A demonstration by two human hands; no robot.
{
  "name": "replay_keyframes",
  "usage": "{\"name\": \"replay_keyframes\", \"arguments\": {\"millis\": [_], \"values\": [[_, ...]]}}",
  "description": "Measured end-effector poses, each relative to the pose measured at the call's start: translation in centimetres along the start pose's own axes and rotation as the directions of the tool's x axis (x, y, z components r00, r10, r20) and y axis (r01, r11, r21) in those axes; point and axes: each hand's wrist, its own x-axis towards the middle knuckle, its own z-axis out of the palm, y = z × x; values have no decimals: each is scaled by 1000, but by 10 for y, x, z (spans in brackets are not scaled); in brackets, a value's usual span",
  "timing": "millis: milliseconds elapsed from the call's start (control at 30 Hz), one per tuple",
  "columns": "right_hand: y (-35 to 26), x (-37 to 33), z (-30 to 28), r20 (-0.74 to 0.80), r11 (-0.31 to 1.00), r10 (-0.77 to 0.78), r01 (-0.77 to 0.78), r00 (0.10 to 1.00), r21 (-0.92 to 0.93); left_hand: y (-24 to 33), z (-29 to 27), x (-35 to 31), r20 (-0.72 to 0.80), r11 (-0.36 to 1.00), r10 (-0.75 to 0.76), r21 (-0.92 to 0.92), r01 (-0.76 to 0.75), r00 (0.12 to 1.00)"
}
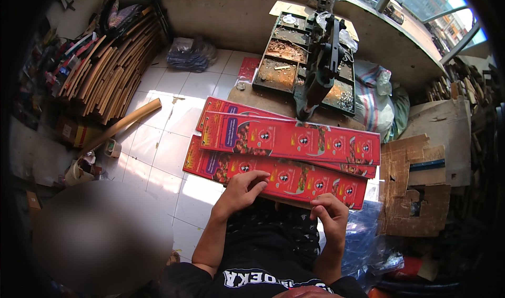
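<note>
Several long red printed strips (pixel 294 135) lie in an uneven, overlapping pile in front of me. They carry food pictures, round emblems and a purple patch near the left end. My left hand (pixel 243 191) is over the near edge of the lowest strip (pixel 284 178), fingers loosely bent, thumb apart from them. Close to that strip's right end is my right hand (pixel 331 214), its fingers curled with a gap to the thumb. I see nothing held in either. Beyond the pile stands a dark metal hand press (pixel 318 85), between compartments of a tray (pixel 273 90) holding small metal parts.
Stacked brown boards (pixel 113 71) lean at the far left, near a cardboard tube (pixel 126 123) on the white tiles. Torn cardboard (pixel 394 192) and clear plastic sheets (pixel 363 240) lie to my right. White sacks (pixel 374 106) stand beside the press. A blurred round shape (pixel 102 237) covers the lower left.
</note>
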Motion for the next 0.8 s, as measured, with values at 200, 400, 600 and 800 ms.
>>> {"name": "replay_keyframes", "arguments": {"millis": [200, 400, 600, 800], "values": [[3, 15, -3, 9, 999, -35, 35, 999, 1, 6, -1, 0, 16, 998, -49, -36, 50, 999], [16, 29, -8, 10, 999, -43, 43, 999, 4, 9, 6, 3, -86, 994, 30, -100, -39, 996], [27, 41, -6, -28, 1000, -1, 1, 1000, 23, 73, 42, 9, -60, 612, 385, -730, -304, 921], [40, 42, -10, -70, 1000, 17, -16, 997, 15, 207, 112, 21, 230, -398, 706, -654, 643, 670]]}}
